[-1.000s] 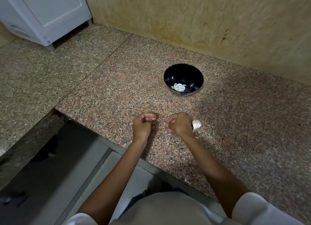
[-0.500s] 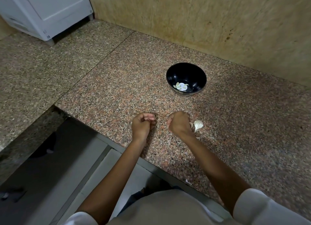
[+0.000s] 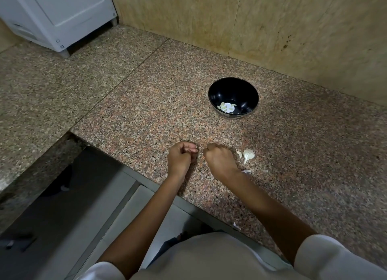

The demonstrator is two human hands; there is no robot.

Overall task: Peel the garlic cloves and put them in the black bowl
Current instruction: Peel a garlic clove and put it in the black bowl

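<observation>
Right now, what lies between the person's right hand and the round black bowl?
Only bare speckled granite counter separates right hand and round black bowl, in the head view; white garlic lies beside the hand.

No text, label, brand mark, number or sign is showing legibly anywhere. The white appliance (image 3: 58, 17) is presenting only blank panels, and the black bowl (image 3: 233, 91) and the speckled worktop (image 3: 146, 112) are bearing no readable marks.
</observation>
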